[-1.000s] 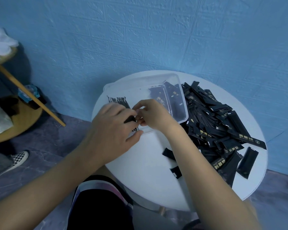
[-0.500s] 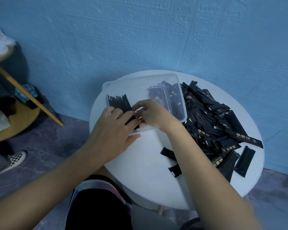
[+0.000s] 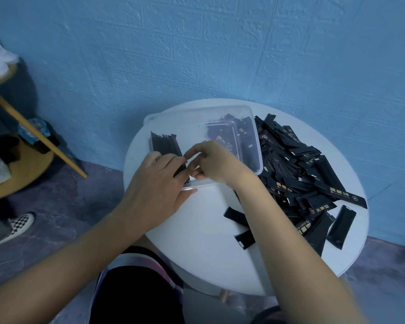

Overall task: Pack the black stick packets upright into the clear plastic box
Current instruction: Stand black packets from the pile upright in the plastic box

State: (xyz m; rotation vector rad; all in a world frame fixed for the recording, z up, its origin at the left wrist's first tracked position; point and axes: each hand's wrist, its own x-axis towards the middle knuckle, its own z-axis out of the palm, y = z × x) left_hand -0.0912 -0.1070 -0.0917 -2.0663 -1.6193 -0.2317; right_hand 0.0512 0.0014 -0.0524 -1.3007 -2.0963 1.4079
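Round white table [image 3: 197, 249], set against blue embossed brick-pattern wall [image 3: 197, 54].

Clear rectangular plastic box [image 3: 185, 129], on far left part of table top, open at top.

Row of black stick packets [image 3: 165, 146], standing upright and close together at left end of box, leaning slightly.

Further black packets [image 3: 225, 139], at right end of box, seen through clear walls; lying or standing cannot be told.

Loose heap of black stick packets with gold print [image 3: 297, 174], flat on table just right of box, touching its right wall and spreading to table's right edge. Two stray packets [image 3: 236, 216], flat on bare table top beside right forearm.

Left hand [image 3: 157, 183], at near left corner of box; fingers bent over near end of upright row and gripping it, thumb along near rim.

Right hand [image 3: 215, 162], over middle of box, fingers curled, thumb tip and forefinger tip brought close together just beside left fingertips; anything pinched between them cannot be told.

Wooden side table [image 3: 21, 174], far left on floor. Black-and-white checkered shoe [image 3: 21, 224], near it.
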